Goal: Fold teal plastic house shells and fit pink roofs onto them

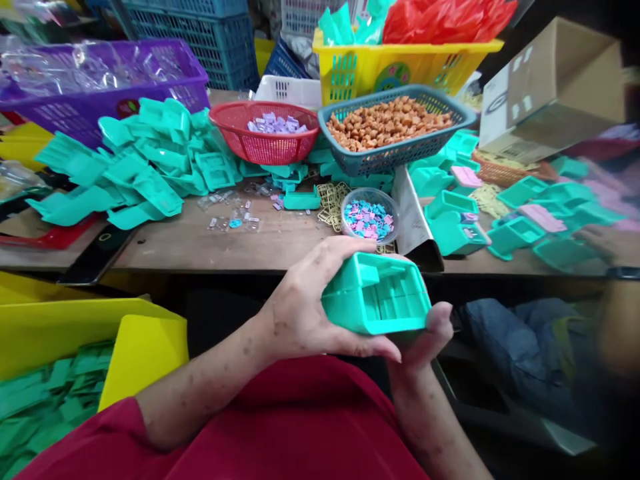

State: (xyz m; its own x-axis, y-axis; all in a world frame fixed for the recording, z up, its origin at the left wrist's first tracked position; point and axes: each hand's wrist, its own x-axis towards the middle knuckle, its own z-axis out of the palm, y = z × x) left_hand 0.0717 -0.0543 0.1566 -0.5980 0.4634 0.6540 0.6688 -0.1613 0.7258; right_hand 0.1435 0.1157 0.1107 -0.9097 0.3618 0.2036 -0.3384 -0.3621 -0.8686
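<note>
Between my two hands is a teal plastic housing [345, 297], its open end facing me and ribbed walls showing inside. My left hand [305, 300] wraps round its left side, thumb along the bottom edge and fingers over the top. On the right, my right hand [425, 340] grips the housing from below and behind; most of its fingers are hidden, and the thumb shows at the lower right corner. Just beyond the housing stands a clear round tub [370, 217] of small pink, blue and purple pieces.
Teal parts [155, 167] are heaped at the left, near a black phone [100, 253]. A red basket [265, 153] and a blue-grey basket [400, 157] of brown pieces stand behind. At the right, a co-worker's blurred hand [600, 243] is among teal housings. A yellow bin [145, 360] is lower left.
</note>
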